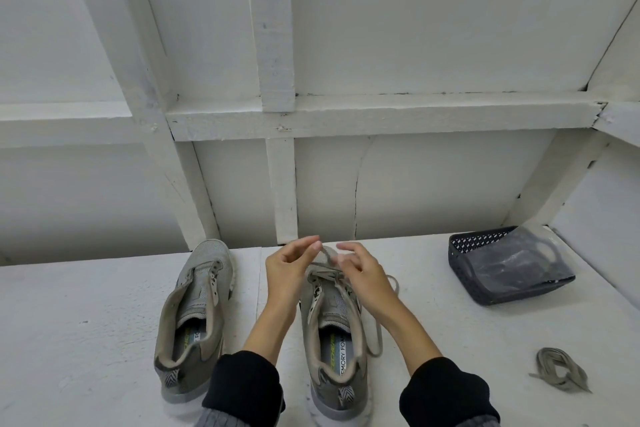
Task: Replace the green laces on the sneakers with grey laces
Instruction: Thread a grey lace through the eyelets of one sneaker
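A white tabletop (104, 305) fills the lower half of the frame, backed by a white panelled wall (415, 28). Two grey sneakers stand on it side by side, toes pointing away. The left sneaker (195, 315), at lower left of centre, has no lace at all; its eyelets are bare. The right sneaker (334, 340), at lower centre, carries a grey lace (375, 340) through the eyelets nearest the toe only, with a loose length trailing down its right side onto the tabletop. At right of the frame a dark perforated basket (471, 274) lies tipped, holding a clear plastic bag (519, 260). At lower right a bundled lace (559, 371) lies by itself; its colour reads greyish-green, so whether it is a removed lace or the spare grey one I cannot tell. Both hands work above the right sneaker's toe end: the left hand (287, 270) pinches the lace between thumb and forefinger, and the right hand (363, 274) has curled fingers (341, 262) at the lace, blurred, so its exact hold is unclear. Judging by this, the old laces are out, one shoe is barely started, and the other remains to be laced.
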`<action>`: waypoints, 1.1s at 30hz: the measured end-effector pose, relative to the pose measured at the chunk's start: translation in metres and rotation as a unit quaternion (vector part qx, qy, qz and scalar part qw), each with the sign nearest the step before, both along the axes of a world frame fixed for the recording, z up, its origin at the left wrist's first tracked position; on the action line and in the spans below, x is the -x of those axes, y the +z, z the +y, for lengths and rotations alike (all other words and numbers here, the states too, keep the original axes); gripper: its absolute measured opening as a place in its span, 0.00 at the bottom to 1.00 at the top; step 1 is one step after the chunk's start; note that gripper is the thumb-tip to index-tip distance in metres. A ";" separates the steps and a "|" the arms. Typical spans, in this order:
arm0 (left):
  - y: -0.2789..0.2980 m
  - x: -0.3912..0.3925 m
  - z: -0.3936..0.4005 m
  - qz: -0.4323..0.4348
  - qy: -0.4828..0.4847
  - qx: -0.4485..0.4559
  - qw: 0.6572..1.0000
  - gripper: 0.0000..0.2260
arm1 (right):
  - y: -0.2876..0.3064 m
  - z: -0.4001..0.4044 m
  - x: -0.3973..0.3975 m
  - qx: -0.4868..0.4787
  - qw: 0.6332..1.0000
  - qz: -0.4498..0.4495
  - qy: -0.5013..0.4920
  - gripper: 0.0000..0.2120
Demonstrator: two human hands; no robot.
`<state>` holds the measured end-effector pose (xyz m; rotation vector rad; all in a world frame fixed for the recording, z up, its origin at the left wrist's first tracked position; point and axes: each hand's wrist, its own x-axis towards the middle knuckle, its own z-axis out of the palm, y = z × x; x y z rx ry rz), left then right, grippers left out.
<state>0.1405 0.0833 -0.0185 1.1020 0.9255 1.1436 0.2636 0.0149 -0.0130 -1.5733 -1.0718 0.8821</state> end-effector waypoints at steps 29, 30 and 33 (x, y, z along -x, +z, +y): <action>0.005 -0.001 -0.016 -0.037 -0.027 0.030 0.998 0.06 | -0.004 -0.019 -0.006 -0.020 0.999 -0.025 -0.001 0.11; 0.005 -0.001 -0.015 -0.047 -0.024 0.039 0.998 0.06 | -0.004 -0.021 -0.008 -0.025 0.999 -0.020 -0.009 0.12; 0.002 0.003 -0.010 -0.082 0.013 0.067 0.994 0.07 | -0.005 -0.027 -0.017 -0.028 0.997 0.014 -0.064 0.13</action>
